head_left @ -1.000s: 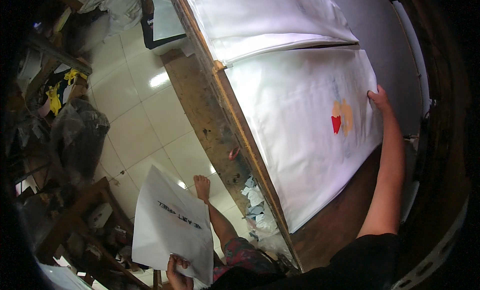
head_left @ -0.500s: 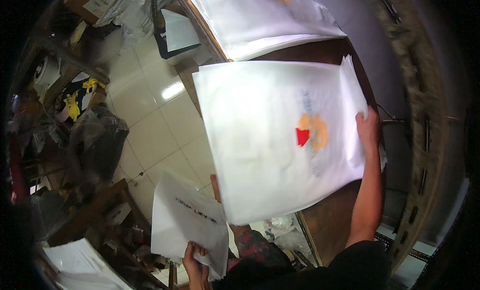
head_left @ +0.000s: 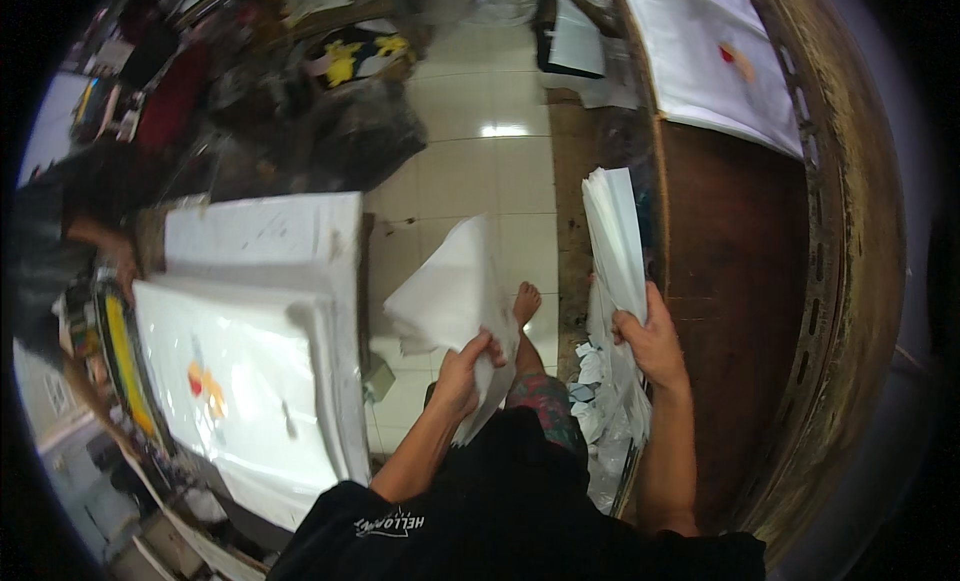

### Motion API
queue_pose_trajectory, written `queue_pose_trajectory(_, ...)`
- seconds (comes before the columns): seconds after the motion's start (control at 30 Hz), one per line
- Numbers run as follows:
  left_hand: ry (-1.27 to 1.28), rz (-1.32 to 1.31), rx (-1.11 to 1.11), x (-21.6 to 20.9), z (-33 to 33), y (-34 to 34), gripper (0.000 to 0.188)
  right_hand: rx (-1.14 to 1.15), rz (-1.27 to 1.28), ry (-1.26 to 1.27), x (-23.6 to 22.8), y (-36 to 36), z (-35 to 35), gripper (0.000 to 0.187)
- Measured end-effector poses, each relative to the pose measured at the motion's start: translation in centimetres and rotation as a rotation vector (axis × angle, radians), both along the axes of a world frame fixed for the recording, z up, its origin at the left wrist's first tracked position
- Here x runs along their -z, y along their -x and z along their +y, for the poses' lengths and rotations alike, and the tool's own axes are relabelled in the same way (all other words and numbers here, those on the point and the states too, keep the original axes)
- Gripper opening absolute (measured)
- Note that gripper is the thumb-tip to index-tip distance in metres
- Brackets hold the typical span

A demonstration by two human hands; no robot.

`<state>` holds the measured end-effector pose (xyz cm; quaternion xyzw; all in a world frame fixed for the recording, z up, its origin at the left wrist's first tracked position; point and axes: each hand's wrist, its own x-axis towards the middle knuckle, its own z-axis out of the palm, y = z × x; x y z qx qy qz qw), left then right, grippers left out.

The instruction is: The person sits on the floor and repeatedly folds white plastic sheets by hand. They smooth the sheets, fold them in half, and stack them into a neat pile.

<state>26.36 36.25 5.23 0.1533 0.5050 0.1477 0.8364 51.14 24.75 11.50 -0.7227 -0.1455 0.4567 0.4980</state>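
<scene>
Right fingers (head_left: 627,328) around white sheets (head_left: 622,236)

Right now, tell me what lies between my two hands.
In the head view, a bare leg, tiled floor, a brown board and white scraps show between your left hand and right hand.

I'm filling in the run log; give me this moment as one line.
left hand: gripping bent white sheeting | right hand: gripping layered white sheets | left side: printed white stack, co-worker's hand near it
</scene>
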Motion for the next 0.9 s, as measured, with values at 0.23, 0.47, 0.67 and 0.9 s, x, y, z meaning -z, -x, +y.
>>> queue_pose_trajectory(0.23,-0.001,-0.217,0.110,-1.3,-0.1,-0.6,0.044,-0.409,-0.178,0.045,0.1,7.7,4.0,0.046)
queue_pose_trajectory(0.47,0.069,-0.191,0.128,-2.9,0.6,-0.3,0.057,-0.669,-0.440,-0.011,-0.3,13.0,4.1,0.041)
queue_pose_trajectory(0.67,0.112,-0.169,-0.035,-2.4,-0.1,-0.1,0.044,-0.615,-0.507,-0.083,-1.7,14.3,4.6,0.036)
queue_pose_trajectory(0.9,0.163,-0.188,-0.160,-2.6,2.6,-1.0,0.024,-0.902,-0.673,-0.147,-2.8,13.0,6.3,0.027)
